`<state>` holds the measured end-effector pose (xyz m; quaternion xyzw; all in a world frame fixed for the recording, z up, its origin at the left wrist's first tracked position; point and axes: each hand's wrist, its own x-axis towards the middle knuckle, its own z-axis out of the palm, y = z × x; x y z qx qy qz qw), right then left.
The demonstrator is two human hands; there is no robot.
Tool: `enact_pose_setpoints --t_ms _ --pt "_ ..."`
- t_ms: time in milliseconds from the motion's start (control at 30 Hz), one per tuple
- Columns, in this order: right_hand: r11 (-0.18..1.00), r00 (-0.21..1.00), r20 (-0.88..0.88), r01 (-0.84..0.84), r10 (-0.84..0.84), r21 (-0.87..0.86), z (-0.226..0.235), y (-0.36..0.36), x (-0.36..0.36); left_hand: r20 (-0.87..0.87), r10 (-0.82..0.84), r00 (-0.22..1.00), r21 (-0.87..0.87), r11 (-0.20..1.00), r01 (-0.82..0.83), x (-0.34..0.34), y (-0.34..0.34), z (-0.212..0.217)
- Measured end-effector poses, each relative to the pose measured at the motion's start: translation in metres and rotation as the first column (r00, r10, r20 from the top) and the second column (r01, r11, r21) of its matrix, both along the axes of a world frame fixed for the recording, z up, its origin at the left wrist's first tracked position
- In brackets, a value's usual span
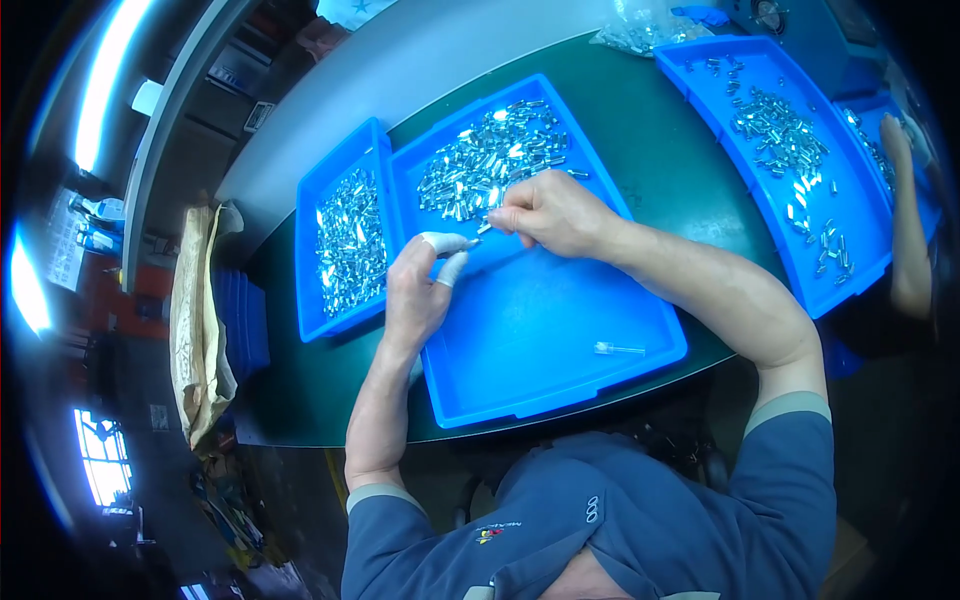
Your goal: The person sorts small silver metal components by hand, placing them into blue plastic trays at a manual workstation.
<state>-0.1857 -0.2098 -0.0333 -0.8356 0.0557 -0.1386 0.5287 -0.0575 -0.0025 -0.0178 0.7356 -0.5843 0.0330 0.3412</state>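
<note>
Head view: the central blue tray [550, 310] holds metal pieces [490, 160], the narrow tray [352, 152] at frame left more. Mid-frame, the left hand [415, 290] pinches a small piece [475, 241]; the right hand [555, 215] curls beside it, its grip unclear.

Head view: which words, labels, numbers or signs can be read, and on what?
Grey-blue shirt, chest: small pale lettering beside a red-and-yellow emblem; too small to quote.
Same shirt: a pale mark of three loops.
Pale sheet, far left: marks too blurred to read.
Middle blue tray and small metal pieces: no readable text.
</note>
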Motion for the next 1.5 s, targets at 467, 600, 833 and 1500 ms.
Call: enact_pose_setpoints --t_ms 467,600,833,1500 --pt "0.973 0.967 0.181 0.145 -0.177 0.180 -0.003 -0.006 0.001 0.291 0.027 0.956 0.195 0.977 -0.087 0.015 -0.009 0.005" --pt "0.975 0.965 0.198 0.141 -0.174 0.172 -0.006 -0.003 0.004 0.334 0.024 0.942 0.304 0.943 -0.132 0.016 -0.021 -0.014" --pt "0.979 0.980 0.130 0.133 -0.154 0.157 -0.001 -0.005 -0.002 0.336 0.079 0.938 0.224 0.961 -0.161 0.011 -0.023 -0.015" --pt "0.965 0.986 0.136 0.127 -0.097 -0.231 -0.001 0.004 -0.005 -0.140 0.032 0.990 0.050 0.998 -0.025 0.003 -0.020 -0.013"
